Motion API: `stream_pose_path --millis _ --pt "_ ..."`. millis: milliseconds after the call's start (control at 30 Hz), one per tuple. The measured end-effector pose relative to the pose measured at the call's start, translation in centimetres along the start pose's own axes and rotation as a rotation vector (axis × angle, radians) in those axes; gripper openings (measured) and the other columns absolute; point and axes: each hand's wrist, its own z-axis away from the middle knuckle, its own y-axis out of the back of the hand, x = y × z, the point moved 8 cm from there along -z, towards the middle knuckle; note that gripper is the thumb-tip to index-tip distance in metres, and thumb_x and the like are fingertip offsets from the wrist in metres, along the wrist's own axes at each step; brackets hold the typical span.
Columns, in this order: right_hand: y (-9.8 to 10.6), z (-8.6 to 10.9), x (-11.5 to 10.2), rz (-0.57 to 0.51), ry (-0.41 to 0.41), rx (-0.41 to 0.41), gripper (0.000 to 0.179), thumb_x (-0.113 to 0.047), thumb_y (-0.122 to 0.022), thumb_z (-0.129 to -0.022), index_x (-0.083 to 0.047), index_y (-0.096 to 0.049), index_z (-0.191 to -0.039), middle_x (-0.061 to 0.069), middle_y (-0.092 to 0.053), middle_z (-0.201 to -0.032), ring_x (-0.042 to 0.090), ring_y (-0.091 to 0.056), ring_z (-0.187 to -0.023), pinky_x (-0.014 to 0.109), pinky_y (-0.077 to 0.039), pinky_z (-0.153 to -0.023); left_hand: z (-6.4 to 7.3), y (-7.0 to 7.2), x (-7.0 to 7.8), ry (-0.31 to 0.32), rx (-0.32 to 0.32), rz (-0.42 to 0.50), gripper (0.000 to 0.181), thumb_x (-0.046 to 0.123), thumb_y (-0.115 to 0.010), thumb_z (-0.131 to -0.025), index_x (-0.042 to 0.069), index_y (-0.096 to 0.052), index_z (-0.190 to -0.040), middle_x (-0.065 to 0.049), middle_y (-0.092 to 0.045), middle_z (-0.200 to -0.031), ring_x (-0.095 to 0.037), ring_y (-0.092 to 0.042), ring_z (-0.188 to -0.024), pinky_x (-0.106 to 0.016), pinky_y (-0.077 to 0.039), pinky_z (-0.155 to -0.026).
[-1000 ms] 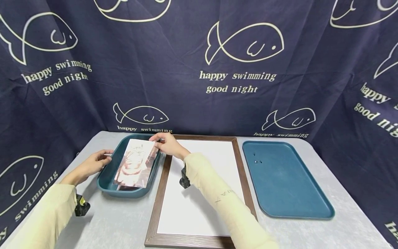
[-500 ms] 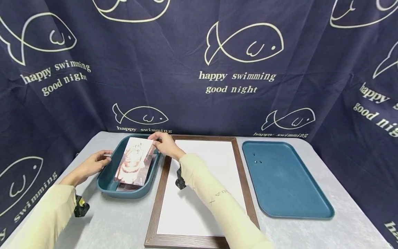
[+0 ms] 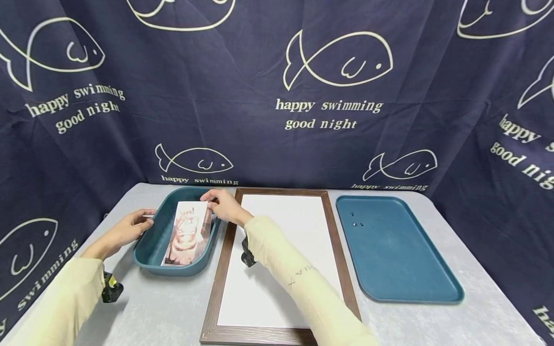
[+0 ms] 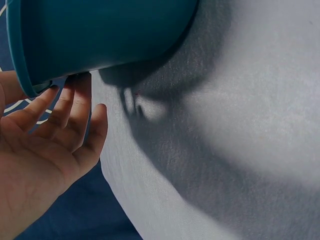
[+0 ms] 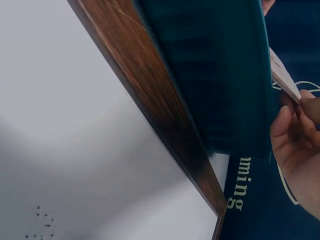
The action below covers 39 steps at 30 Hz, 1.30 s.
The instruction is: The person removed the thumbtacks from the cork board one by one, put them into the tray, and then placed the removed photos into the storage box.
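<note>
My right hand (image 3: 225,206) pinches the upper right corner of a flat printed picture (image 3: 188,233), reddish-brown with a white band at its top. It stands tilted inside the deep blue-green tub (image 3: 149,264) at the left. In the right wrist view, the picture's pale edge (image 5: 282,75) shows above the tub's rim, between my thumb and fingers. My left hand (image 3: 125,230) holds the tub's left rim. In the left wrist view, its fingers (image 4: 80,110) lie against the outer wall, with the thumb partly hidden behind the rim. The tub's floor is partly hidden by the picture.
A brown wooden frame (image 3: 222,288) around a white panel (image 3: 277,250) lies beside the tub, under my right forearm. Farther right is a shallow blue tray (image 3: 402,250) with a few tiny shiny pieces (image 3: 356,224). A dark fish-print curtain (image 3: 259,96) hangs behind the grey table.
My right hand has moved slightly left and down with the picture, which now sits lower in the tub and looks narrower from above. My left hand has stayed at the rim.
</note>
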Motion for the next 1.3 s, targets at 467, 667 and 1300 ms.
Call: stream_pose_path --millis 467,667,1300 --pt "-0.6 0.5 0.4 0.111 -0.021 -0.091 0.041 0.005 -0.042 -0.089 -0.001 -0.043 -0.129 0.013 -0.056 -0.121 0.02 -0.054 -0.111 0.022 -0.044 -0.09 0.0 0.0 0.0 0.001 -0.002 -0.009 0.045 0.019 -0.038 -0.098 -0.009 -0.032 -0.132 -0.034 -0.047 -0.12 -0.028 -0.051 -0.103 -0.032 -0.047 -0.074" --pt "-0.7 0.5 0.6 0.132 -0.013 -0.112 0.041 0.004 -0.044 -0.089 -0.002 -0.043 -0.13 0.014 -0.054 -0.123 0.02 -0.054 -0.111 0.022 -0.044 -0.091 0.0 0.0 0.1 0.003 0.0 -0.021 0.045 0.02 -0.038 -0.098 -0.009 -0.032 -0.133 -0.034 -0.046 -0.121 -0.033 -0.05 -0.105 -0.032 -0.047 -0.075" --pt "-0.1 1.0 0.3 0.171 0.008 -0.142 0.036 -0.004 -0.048 -0.091 -0.004 -0.046 -0.128 0.01 -0.051 -0.129 0.023 -0.049 -0.118 0.024 -0.041 -0.096 -0.1 -0.1 0.2 0.025 0.006 -0.028 0.044 0.015 -0.039 -0.097 -0.011 -0.032 -0.131 -0.036 -0.046 -0.119 -0.036 -0.052 -0.103 -0.036 -0.049 -0.075"
